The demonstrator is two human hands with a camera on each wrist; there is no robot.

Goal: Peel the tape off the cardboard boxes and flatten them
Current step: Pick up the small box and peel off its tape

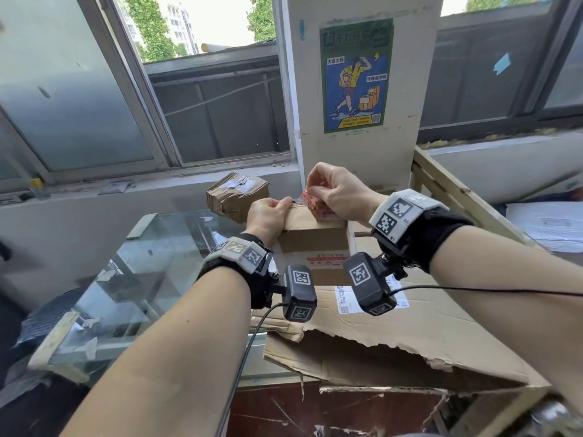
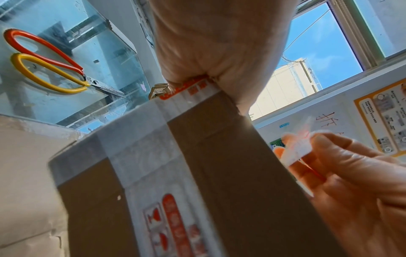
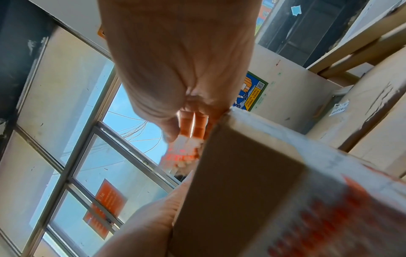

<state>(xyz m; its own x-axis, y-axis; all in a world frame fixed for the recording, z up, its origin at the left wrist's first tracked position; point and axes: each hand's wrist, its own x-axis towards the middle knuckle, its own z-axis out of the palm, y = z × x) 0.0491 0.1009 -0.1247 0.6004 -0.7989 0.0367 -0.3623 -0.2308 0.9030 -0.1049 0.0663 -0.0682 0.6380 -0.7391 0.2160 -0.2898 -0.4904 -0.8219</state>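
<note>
A small brown cardboard box [image 1: 312, 238] stands on flattened cardboard in the middle, bound with clear tape and red-printed white tape. My left hand [image 1: 271, 211] grips the box's top left edge, fingers curled over it; the left wrist view shows the box [image 2: 230, 173] close up. My right hand [image 1: 328, 190] pinches a crumpled strip of the red-and-white tape [image 1: 310, 201] lifted off the box's top. The tape [image 3: 186, 149] hangs from my fingertips beside the box corner [image 3: 252, 173] in the right wrist view. The strip's lower end is hidden behind the box.
A crushed taped box [image 1: 236, 197] lies behind, by the window sill. A large torn flattened cardboard sheet [image 1: 410, 339] covers the near surface. A glass case [image 1: 142, 266] stands at left, with red-and-yellow scissors [image 2: 50, 64] on it. A wooden frame [image 1: 457, 190] rises at right.
</note>
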